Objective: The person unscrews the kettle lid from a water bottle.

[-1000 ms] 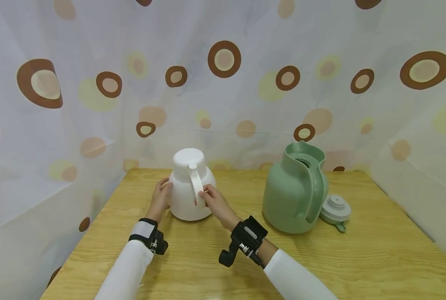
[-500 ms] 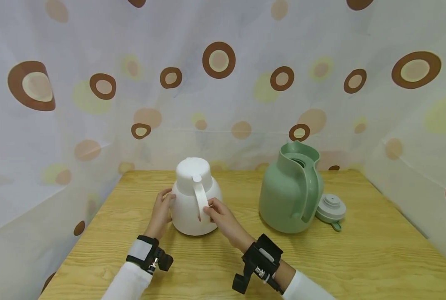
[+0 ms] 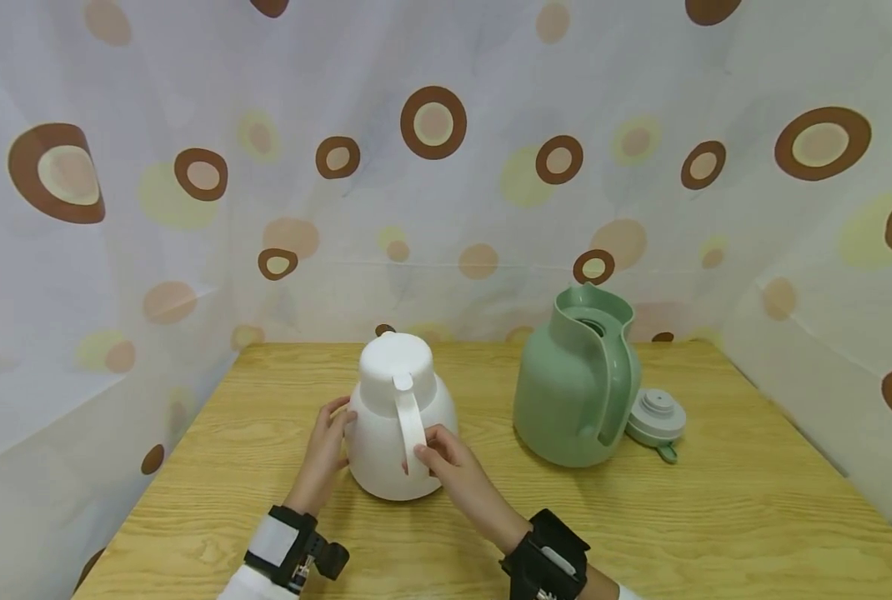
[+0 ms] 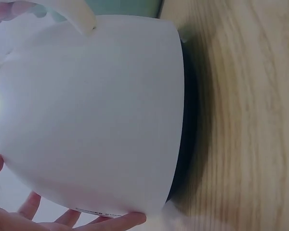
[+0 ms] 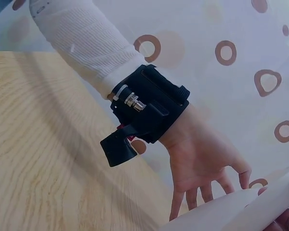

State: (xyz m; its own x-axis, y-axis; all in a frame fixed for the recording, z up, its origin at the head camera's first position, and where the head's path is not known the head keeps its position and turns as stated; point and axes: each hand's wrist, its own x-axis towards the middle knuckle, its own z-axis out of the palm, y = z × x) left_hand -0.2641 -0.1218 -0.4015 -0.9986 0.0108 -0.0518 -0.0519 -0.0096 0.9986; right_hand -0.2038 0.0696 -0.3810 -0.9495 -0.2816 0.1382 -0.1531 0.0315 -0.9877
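A white vacuum jug [image 3: 374, 446] stands upright, left of the middle of the table, its handle [image 3: 408, 412] facing the person. The right hand [image 3: 457, 471] pinches the lower part of this handle between thumb and fingers. On the jug's left side rests the left hand [image 3: 324, 458], its fingers spread against the body. The left wrist view is mostly filled by the white body, with left fingers [image 4: 113, 222] along its lower edge and a dark shadow under the base. In the right wrist view the left hand's fingers reach out fairly straight to the jug.
To the right stands a green vacuum jug [image 3: 554, 400] with its top uncovered. Beside it lies a grey lid [image 3: 656, 417] with a green tab. A patterned curtain [image 3: 491, 208] encloses the back and sides of the wooden table [image 3: 731, 508].
The white jug has come closer to the person and slightly to the right, with both hands moving along with it. The green jug and lid stay put while the head view shifts a little.
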